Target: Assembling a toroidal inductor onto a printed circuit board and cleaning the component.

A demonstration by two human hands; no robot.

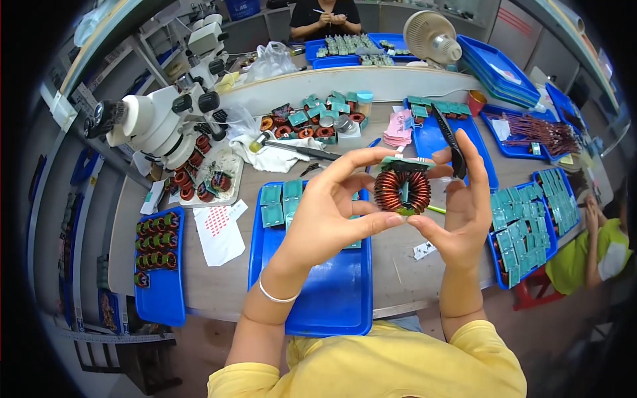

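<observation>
Both my hands hold up a copper-wound toroidal coil [403,188] with a green circuit board along its top, above the bench. My left hand [325,205] pinches its left side between thumb and fingers. The thumb of my right hand [461,215] presses the lower right of the coil, and its fingers reach behind. A slim black tool [454,142], its kind unclear, is tucked between the right fingers and points up and away. Under my left forearm lies a blue tray [332,298] with several green boards [272,204] at its far end.
A microscope [142,123] stands at the left beside more coils [192,172]. Blue trays of coils [156,242] and green boards [521,232] flank me. A screwdriver [292,147] lies on a white cloth. A fan [431,36] and co-workers [325,20] are beyond.
</observation>
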